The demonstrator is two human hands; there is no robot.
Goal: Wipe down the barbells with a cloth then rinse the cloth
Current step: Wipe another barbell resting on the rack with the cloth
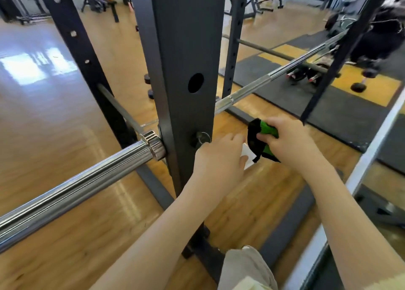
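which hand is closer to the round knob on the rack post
Left. The left hand sits right beside the knob, its knuckles just below and right of it. The right hand is farther right, away from the post, gripping the green and black cloth.

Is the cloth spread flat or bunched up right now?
Bunched up: the green and black cloth is crumpled into a wad in the right hand, clear of the barbell.

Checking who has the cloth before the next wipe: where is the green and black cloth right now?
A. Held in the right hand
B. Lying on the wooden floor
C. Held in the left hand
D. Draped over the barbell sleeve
A: the right hand has its fingers curled round the green and black cloth, while the left hand reaches toward it, holding nothing.
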